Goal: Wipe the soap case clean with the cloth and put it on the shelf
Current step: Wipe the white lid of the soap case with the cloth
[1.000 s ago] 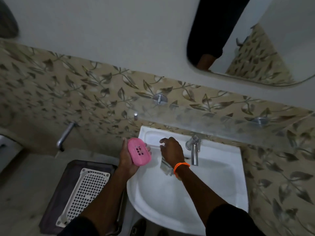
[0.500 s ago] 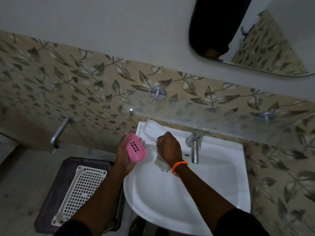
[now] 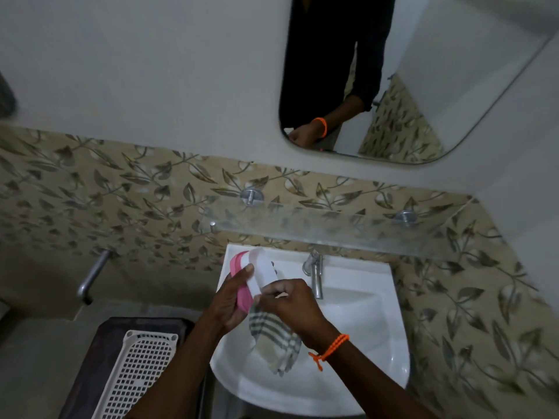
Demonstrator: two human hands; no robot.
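The left hand (image 3: pixel 230 300) is closed around the oval soap case of pink plastic with a white half (image 3: pixel 252 275), the thumb lying on the white face and the fingers behind the pink edge, so the case stands tilted on its long side above the back left corner of the white ceramic washbasin (image 3: pixel 357 328). The right hand (image 3: pixel 292 303), which wears an orange beaded wristband (image 3: pixel 331 349), is closed on the checked cloth of beige, grey and white stripes (image 3: pixel 273 340); its fingertips come to the lower end of the case, and the rest of the cloth hangs loose over the bowl. I judge that the wiping step is only at its start, since little of the cloth seems pressed on the case. The next move calls for bringing the cloth flat over the white face and rubbing along it while the left hand holds firm, then turning the case for the pink side. The case looks smooth and slightly glossy; whether it is wet or dirty I cannot tell. The long frosted glass shelf (image 3: pixel 348 234), fixed on metal pegs to the leaf-patterned tiles above the steel tap (image 3: pixel 314 273), is bare where it can be seen, and it is near enough for the later placing.
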